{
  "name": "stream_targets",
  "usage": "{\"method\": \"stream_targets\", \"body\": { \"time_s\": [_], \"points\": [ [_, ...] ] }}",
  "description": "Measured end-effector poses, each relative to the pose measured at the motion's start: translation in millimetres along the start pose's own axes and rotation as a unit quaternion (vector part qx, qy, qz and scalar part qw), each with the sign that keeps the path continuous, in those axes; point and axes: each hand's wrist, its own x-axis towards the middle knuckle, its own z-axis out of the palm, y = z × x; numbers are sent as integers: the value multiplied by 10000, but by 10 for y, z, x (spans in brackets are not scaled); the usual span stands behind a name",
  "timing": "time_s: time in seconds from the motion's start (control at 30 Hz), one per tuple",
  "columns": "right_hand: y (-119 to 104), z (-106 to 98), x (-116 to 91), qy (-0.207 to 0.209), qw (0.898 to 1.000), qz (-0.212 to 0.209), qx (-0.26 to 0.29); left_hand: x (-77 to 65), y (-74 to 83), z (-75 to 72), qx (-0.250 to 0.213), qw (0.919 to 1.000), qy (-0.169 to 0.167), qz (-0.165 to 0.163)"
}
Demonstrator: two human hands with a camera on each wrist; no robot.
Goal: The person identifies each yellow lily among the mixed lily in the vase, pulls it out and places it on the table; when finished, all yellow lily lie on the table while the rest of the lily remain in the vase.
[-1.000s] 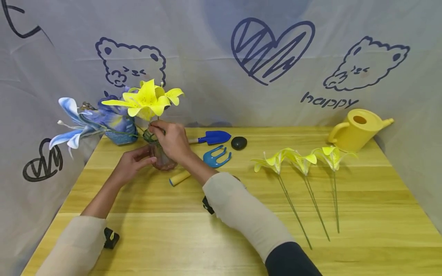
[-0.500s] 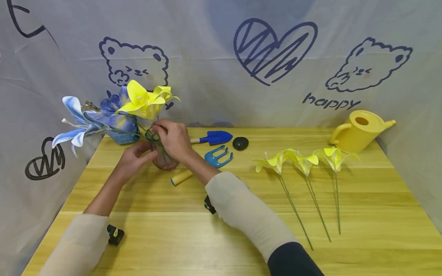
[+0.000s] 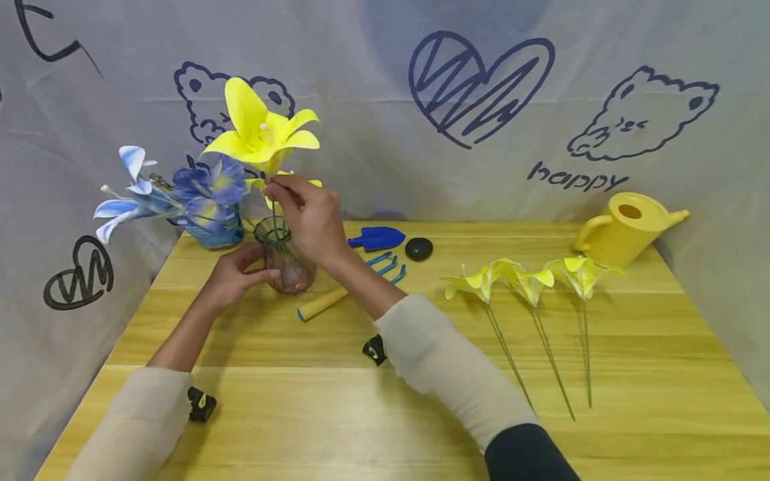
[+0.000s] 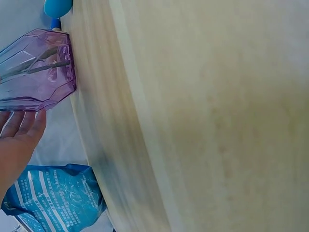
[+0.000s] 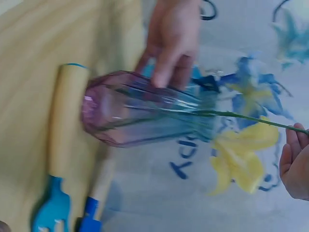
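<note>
A faceted glass vase [image 3: 295, 274], pinkish below and greenish at the rim, stands upright on the table. My left hand [image 3: 231, 280] holds it from the left, thumb in front and fingers at its side. Above the rim, my right hand [image 3: 315, 220] pinches the thin green stem [image 5: 256, 119] of a yellow lily [image 3: 261, 137]; the stem's lower part is inside the vase. Another yellow lily [image 5: 246, 145] sits lower, mostly hidden behind my right hand in the head view. A pale blue lily [image 3: 141, 200] and a purple-blue flower [image 3: 210, 187] lean out left of the vase.
Behind the vase stands a blue bag [image 3: 213, 234]. A hand fork [image 3: 325, 304], a blue trowel [image 3: 379, 238] and a black stone [image 3: 419, 249] lie to its right. Three yellow lilies [image 3: 529, 287] lie farther right, before a yellow watering can [image 3: 625, 230].
My right hand has risen with the yellow lily, uncovering the vase rim and a lower yellow bloom. The pale blue lily has shifted and turned. My left hand stays at the vase.
</note>
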Motion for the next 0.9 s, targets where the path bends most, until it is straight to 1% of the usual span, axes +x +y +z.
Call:
{"method": "stream_targets", "body": {
  "time_s": [0.07, 0.17, 0.3, 0.4, 0.47, 0.53, 0.6, 0.7, 0.73, 0.8, 0.9],
  "points": [
    [-89, -102, 40, 158, 9997, -133, 149, 1, -9, -1, 73, 10000, -25, -27],
    [-292, -300, 71, 419, 9976, -313, 461, -10, -17, 0, 143, 9999, -27, -44],
    [-526, -603, 52, 701, 9927, -495, 845, -44, -31, 8, 154, 9999, 16, -58],
    [-575, -838, -18, 749, 9907, -590, 971, -62, -52, 13, 164, 9998, 56, -13],
    [-549, -1011, -113, 640, 9919, -560, 948, -64, -57, 17, 186, 9998, 71, 20],
    [-488, -1192, -255, 439, 9953, -334, 801, -64, -57, 21, 193, 9998, 54, 36],
    [-415, -1384, -439, 176, 9983, 38, 548, -55, -50, 23, 208, 9998, 62, 31],
    [-317, -1662, -747, -223, 9978, 620, 44, -43, -32, 20, 181, 9998, 107, 6],
    [-298, -1752, -851, -367, 9956, 850, -154, -39, -25, 18, 169, 9998, 127, -12],
    [-266, -1913, -1049, -654, 9879, 1297, -547, -35, -9, 15, 140, 9998, 104, -41],
    [-220, -2107, -1337, -1212, 9693, 1856, -1066, -32, 11, 15, 84, 9999, 52, -104]
  ]
}}
